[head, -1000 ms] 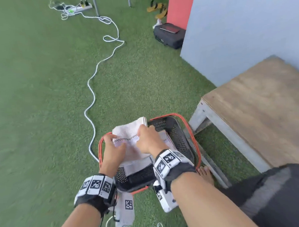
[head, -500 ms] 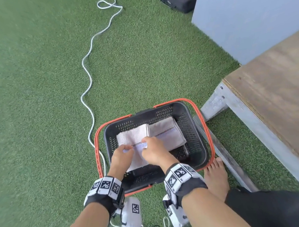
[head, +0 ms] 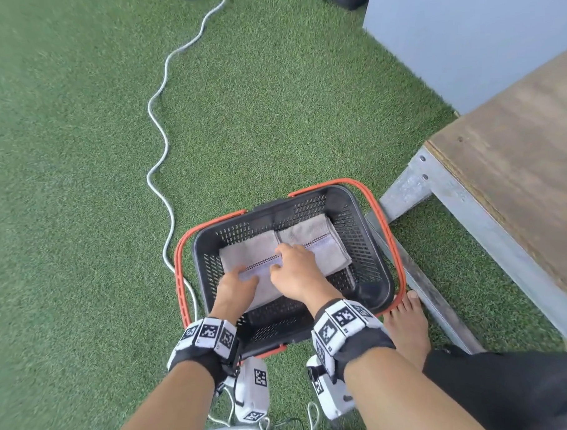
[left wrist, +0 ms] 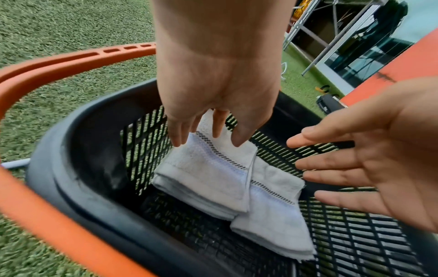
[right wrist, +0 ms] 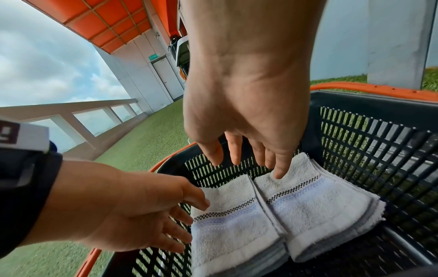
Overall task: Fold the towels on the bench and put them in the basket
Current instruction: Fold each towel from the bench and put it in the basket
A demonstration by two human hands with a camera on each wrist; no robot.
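A black mesh basket [head: 280,325] with orange handles stands on the grass beside the bench [head: 517,172]. Two folded white towels with checked stripes lie side by side on its floor: the left towel [head: 248,252] [left wrist: 208,172] [right wrist: 227,224] and the right towel [head: 316,242] [left wrist: 272,215] [right wrist: 315,206]. My left hand [head: 238,280] [left wrist: 206,135] is over the left towel with its fingers straight, holding nothing. Beside it, my right hand [head: 291,266] [right wrist: 246,161] is spread open above the seam between the towels. Whether any fingertip touches the cloth I cannot tell.
The wooden bench top on its grey metal frame lies to the right, bare where it shows. A white cable [head: 156,129] snakes over the green turf left of the basket. My bare foot [head: 407,326] stands by the basket's right corner. A grey wall [head: 462,28] rises behind.
The towel, held over the basket by both hands a second ago, now lies on the basket floor beside the other one. Both hands have let go and opened.
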